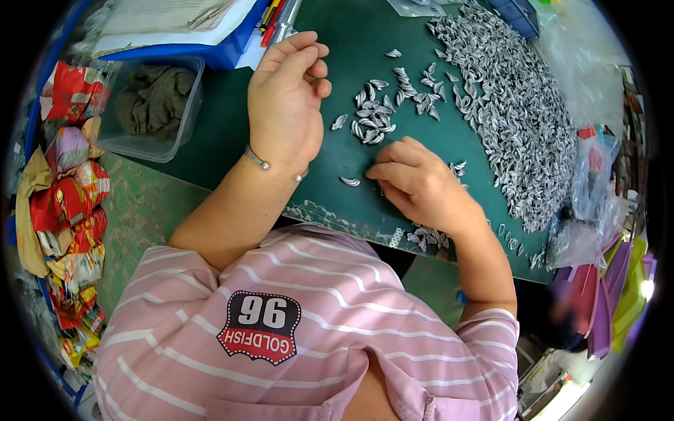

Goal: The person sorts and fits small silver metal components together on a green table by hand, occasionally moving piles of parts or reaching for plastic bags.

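My left hand [286, 105] rests palm down on the green mat [225, 133], fingers loosely curled, holding nothing, just left of a small cluster of silvery leaf-shaped pieces [372, 119]. A thin bracelet circles that wrist. My right hand [418, 184] lies on the mat nearer to me, its fingertips bent down and pinched at small pieces by a single loose piece [349, 182]. Whether it grips one is hidden by the fingers. A large heap of the same silvery pieces [516, 112] spreads across the right of the mat.
A clear plastic tub [151, 105] with a dark cloth stands at the left. Colourful snack wrappers [70, 203] pile along the left edge. Papers and pens [210, 21] lie at the back. Plastic bags [593, 189] and coloured sheets [618, 295] sit at the right.
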### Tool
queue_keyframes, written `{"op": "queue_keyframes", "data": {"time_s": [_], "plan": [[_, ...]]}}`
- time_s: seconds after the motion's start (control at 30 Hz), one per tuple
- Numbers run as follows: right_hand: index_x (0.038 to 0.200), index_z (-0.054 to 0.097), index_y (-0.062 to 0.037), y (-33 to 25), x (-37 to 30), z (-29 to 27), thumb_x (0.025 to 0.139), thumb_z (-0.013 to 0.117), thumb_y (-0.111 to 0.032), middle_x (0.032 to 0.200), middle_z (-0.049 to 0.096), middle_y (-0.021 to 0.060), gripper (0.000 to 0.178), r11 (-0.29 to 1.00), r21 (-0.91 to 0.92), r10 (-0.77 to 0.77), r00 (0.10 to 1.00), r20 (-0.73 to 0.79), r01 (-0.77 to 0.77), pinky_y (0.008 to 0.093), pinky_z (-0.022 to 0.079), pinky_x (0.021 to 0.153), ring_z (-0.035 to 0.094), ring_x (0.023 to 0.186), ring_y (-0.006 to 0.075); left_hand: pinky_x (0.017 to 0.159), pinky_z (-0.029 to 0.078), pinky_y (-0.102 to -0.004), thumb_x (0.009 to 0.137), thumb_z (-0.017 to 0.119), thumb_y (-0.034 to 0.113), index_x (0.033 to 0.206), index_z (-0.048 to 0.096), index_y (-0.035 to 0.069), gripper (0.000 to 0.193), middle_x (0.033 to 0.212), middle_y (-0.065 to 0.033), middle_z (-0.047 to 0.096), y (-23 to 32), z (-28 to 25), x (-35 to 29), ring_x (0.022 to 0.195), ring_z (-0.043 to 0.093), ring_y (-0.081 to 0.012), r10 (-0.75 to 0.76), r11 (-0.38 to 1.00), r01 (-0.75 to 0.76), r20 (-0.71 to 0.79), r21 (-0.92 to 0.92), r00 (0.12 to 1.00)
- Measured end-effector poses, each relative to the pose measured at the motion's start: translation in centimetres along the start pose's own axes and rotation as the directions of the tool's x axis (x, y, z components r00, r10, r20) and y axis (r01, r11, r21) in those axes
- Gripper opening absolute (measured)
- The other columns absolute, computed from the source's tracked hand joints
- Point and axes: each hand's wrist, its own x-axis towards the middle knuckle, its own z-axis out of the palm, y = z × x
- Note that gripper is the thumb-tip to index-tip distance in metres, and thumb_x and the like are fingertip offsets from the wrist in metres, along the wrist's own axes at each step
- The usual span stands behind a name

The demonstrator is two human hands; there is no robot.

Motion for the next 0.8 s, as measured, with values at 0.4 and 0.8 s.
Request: {"op": "queue_keyframes", "data": {"time_s": [0.4,0.8], "plan": [[0.085,0.061,-0.0024,0.1,1.4,0.9,0.074,0.068,-0.003,0.081,0.055,0.0101,0.013,0.971,-0.215,0.066,0.981,-0.182,-0.105,0.0391,0.05,0.066,0.058,0.075,0.0289,0.064,0.042,-0.0255,0.091,0.054,0.002,0.11,0.057,0.001,0.019,0.096,-0.0071,0.06,0.1,-0.1,-0.1,0.079,0.053,-0.0124,-0.036,0.999,0.035,0.03,0.026,0.999],[0.083,0.065,-0.0035,0.4,1.8,-0.1,0.071,0.071,-0.006,0.089,0.06,0.0087,0.013,0.995,-0.047,0.09,0.994,-0.06,-0.093,0.0382,0.05,0.07,0.06,0.082,0.0286,0.087,0.051,-0.0312,0.093,0.049,-0.002,0.123,0.048,-0.008,0.031,0.119,-0.0186,0.056,-0.2,1.1,-0.3,0.105,0.059,-0.0234,-0.001,0.995,-0.001,0.014,0.104,1.0]]}}
